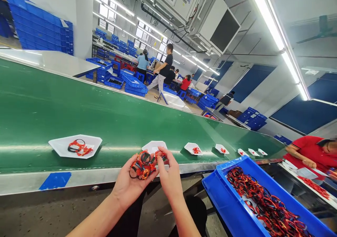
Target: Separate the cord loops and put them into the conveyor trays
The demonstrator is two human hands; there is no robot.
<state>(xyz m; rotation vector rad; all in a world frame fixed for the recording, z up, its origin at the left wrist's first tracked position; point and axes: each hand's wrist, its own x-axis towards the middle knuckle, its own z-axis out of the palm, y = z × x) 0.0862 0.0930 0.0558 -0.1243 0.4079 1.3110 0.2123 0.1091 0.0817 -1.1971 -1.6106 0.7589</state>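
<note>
My left hand [129, 186] lies palm up and cups a bundle of red and black wire loops [141, 165]. My right hand [168, 175] pinches a loop at the right side of that bundle, fingers closed on it. Both hands are at the near edge of the green conveyor belt [79, 114], just in front of an empty white tray [154, 146]. To the left, another white tray [76, 146] on the belt holds a set of red and black loops.
Several small white trays [193, 148] with red pieces run along the belt to the right. A blue bin [223, 202] full of wire loops sits at my right. A person in red [308, 153] works further down the line. Others stand among blue crates [131, 82] beyond.
</note>
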